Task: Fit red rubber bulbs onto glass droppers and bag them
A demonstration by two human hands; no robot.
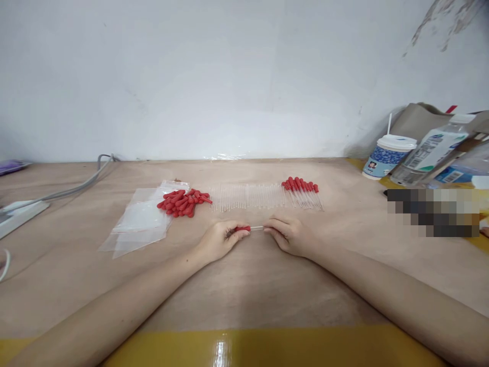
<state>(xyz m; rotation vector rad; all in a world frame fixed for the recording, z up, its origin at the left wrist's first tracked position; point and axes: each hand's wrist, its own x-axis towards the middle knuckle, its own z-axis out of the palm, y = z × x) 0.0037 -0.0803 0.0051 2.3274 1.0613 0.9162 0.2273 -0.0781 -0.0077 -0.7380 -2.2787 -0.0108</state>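
My left hand [219, 238] pinches a red rubber bulb [243, 229] at mid-table. My right hand [289, 234] pinches the clear glass tube [257, 228] that meets the bulb. Both hands rest on the wooden table [244, 285]. Just beyond them lies a row of bare clear tubes [248, 197]. To the right of that row lie several droppers with red bulbs fitted [301, 189]. A loose heap of red bulbs [184, 202] sits to the left, beside my left hand.
Clear plastic bags [139, 221] lie left of the heap. A white power strip [17, 214] and grey cable [76, 188] are at far left. At right stand a lidded cup with a straw [387, 155] and a tilted plastic bottle [431, 150]. Yellow tape [267, 346] edges the table's front.
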